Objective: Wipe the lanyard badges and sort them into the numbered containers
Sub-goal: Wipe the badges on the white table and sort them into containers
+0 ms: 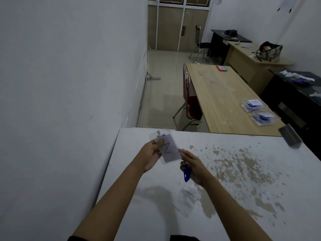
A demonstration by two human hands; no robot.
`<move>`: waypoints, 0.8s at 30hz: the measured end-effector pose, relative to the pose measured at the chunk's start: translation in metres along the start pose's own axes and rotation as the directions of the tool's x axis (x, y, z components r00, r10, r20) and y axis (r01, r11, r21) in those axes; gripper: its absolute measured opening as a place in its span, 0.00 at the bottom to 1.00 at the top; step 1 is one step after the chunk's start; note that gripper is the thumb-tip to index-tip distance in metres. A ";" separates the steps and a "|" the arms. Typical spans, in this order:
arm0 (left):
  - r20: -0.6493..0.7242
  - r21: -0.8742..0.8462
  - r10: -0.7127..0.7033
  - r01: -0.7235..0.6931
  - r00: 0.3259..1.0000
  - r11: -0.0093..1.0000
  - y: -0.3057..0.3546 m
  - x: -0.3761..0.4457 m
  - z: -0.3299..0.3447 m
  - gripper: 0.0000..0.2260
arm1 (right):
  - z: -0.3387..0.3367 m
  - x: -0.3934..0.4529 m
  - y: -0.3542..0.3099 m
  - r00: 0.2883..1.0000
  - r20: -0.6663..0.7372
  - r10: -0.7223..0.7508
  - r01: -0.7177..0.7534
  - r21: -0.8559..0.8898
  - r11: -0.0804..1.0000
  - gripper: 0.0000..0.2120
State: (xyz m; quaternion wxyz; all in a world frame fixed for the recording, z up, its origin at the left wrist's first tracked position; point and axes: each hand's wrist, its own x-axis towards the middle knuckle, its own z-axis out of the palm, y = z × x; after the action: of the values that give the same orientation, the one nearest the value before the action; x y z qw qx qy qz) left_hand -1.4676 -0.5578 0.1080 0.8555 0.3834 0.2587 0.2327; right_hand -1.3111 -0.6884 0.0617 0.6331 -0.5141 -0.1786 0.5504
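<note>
Your left hand (pixel 152 150) pinches badge "2" (pixel 167 148) | right hand (pixel 192 166) grips blue lanyard (pixel 186 174) | step: inspecting | next: likely container two (pixel 254 105).

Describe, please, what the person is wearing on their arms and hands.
Both forearms are bare, with no gloves, rings or watch visible on the left hand or the right hand. Dark fabric, probably short sleeves or a shirt, shows only at the bottom edge of the picture.

1. Two forearms are seen bare from wrist to near the elbow.
2. A dark sleeve edge (pixel 76 238) is seen at the left arm, at the bottom of the view.
3. The left hand (pixel 152 154) and right hand (pixel 192 166) are ungloved.
</note>
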 end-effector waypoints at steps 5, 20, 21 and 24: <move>-0.103 -0.140 0.039 -0.054 0.994 0.989 0.003 0.003 -0.003 0.18 | 0.006 -0.008 0.029 0.996 -0.009 0.092 -0.089 0.156 0.984 0.16; -0.138 0.072 -0.147 0.158 0.980 0.985 -0.006 0.007 -0.008 0.15 | -0.021 -0.020 -0.007 0.930 0.163 0.328 -0.273 -0.291 0.917 0.12; -0.114 0.153 -0.175 0.191 0.978 0.970 -0.008 0.006 -0.009 0.15 | -0.023 -0.019 -0.015 0.932 0.173 0.319 -0.246 -0.345 0.906 0.12; -0.060 0.383 -0.258 0.261 0.964 0.886 -0.014 0.001 -0.009 0.14 | -0.021 -0.014 -0.038 0.947 0.195 0.256 -0.141 -0.464 0.874 0.13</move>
State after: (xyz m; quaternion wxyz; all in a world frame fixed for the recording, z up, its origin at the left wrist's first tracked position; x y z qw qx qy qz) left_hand -1.4697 -0.5609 0.0915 0.7850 0.5063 0.3517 0.0621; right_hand -1.2796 -0.7055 0.0898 0.4109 -0.5868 -0.3238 0.6180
